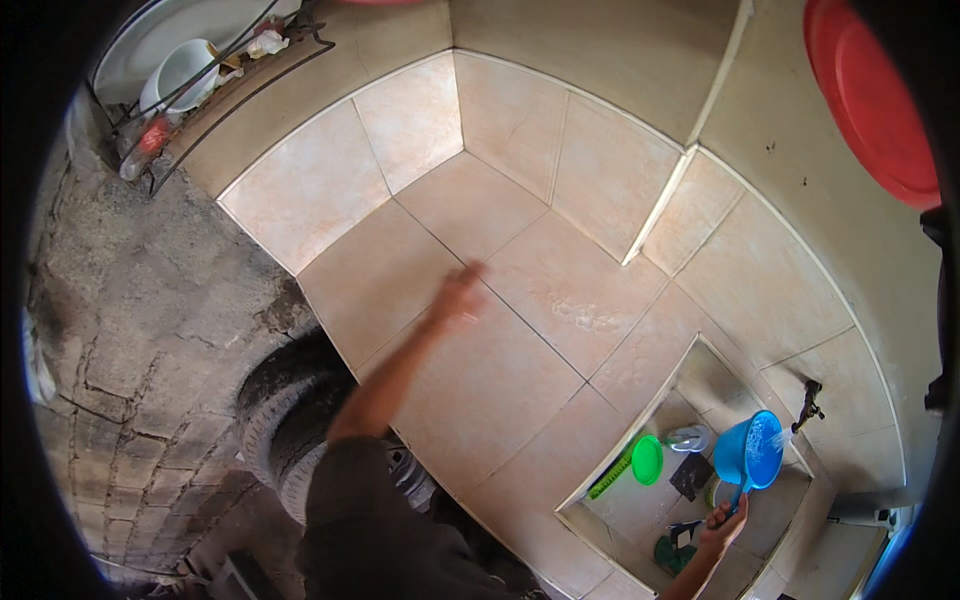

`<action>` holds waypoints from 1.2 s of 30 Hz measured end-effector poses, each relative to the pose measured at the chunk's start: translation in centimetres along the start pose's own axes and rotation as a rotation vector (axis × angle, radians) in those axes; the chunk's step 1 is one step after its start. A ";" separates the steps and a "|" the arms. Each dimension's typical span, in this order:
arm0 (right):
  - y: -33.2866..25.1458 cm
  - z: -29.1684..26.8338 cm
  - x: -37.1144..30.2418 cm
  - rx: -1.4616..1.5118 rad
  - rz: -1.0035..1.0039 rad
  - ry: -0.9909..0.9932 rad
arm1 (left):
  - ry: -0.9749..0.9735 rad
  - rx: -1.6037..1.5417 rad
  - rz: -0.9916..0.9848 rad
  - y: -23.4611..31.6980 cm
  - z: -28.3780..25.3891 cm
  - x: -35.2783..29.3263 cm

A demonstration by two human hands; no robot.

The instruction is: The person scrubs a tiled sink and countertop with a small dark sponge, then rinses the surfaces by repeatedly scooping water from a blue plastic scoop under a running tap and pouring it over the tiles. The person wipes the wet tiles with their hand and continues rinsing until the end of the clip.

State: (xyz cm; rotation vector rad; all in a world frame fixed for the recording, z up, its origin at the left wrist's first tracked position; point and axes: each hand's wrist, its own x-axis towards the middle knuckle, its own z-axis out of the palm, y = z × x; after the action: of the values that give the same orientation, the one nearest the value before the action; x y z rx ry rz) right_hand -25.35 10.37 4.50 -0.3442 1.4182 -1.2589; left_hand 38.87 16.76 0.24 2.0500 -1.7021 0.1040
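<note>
My right hand (724, 524) grips the handle of a blue plastic dipper (735, 450). The dipper is tilted under a wall tap (809, 403), and water runs from the tap into it; whitish, bubbly water shows inside. Below lies a tiled sink basin (640, 513) holding a green round-topped item (647, 460), a green brush (609, 478) and a clear cup-like item (689, 438). My left hand (462, 297) is over the tiled counter (520, 390), away from the sink. Motion smears its fingers, and I see no object in it.
A wet, foamy patch (588, 317) marks the counter between my left hand and the sink. A red plastic basin (873, 100) is at the upper right. At the upper left, a wire rack (240, 100) holds a white bowl (180, 77). Tyres (290, 410) stand beside the counter's left edge.
</note>
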 end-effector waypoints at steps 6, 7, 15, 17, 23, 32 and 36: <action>1.2 -1.1 -0.8 0.051 -0.014 0.012 | -0.271 0.343 -0.477 -15.6 -4.2 -0.1; 1.3 -1.2 -0.9 0.039 -0.017 0.018 | -0.305 0.333 -0.463 -14.5 -2.7 0.6; 1.5 -0.9 -1.5 0.058 -0.022 0.050 | 0.275 -0.417 0.222 20.7 14.2 0.2; 1.2 -0.4 -1.8 0.050 -0.057 0.027 | -0.486 -1.585 0.090 29.4 14.2 -2.2; 0.0 0.7 -2.1 0.039 -0.124 -0.027 | -0.281 -0.666 0.646 28.7 10.9 1.8; 0.3 0.8 -1.2 0.087 -0.082 -0.027 | -0.273 0.471 -0.295 -11.6 1.0 4.7; 0.7 0.8 -0.9 0.137 0.013 -0.009 | -0.099 0.268 -0.088 2.4 7.2 6.0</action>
State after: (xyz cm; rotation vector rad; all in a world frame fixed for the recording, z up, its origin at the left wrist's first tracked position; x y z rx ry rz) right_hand -24.05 10.98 4.57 -0.2467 1.3167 -1.3347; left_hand 36.28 8.19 -3.35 2.3578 -1.7317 0.2160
